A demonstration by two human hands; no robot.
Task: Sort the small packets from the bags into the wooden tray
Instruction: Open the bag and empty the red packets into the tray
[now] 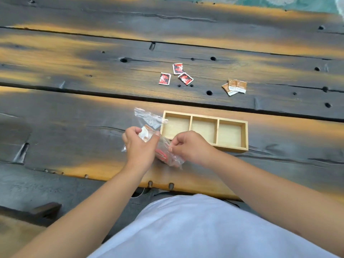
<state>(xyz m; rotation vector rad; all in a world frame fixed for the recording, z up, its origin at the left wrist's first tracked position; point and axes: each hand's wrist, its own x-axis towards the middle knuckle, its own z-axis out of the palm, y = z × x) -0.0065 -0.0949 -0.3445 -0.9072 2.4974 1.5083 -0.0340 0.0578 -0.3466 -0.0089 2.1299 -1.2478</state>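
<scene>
The left hand [140,146] is curled around a clear plastic bag [149,120], with the thumb and fingers closed on the upper part. Inside this bag, just above the hand, an orange and white packet [146,134] shows through the plastic. To the right, the right hand [188,146] pinches the lower edge of a plastic bag [172,157] between thumb and finger; red packets [162,153] lie inside, between the two hands. Whether it is one bag or two I cannot tell. The wooden tray [232,148] is just behind the right hand, and the three compartments have nothing inside. Farther away on the dark wooden table [74,108], three red and black packets [177,74] lie together, and more to the right three brown packets [235,87] overlap.
</scene>
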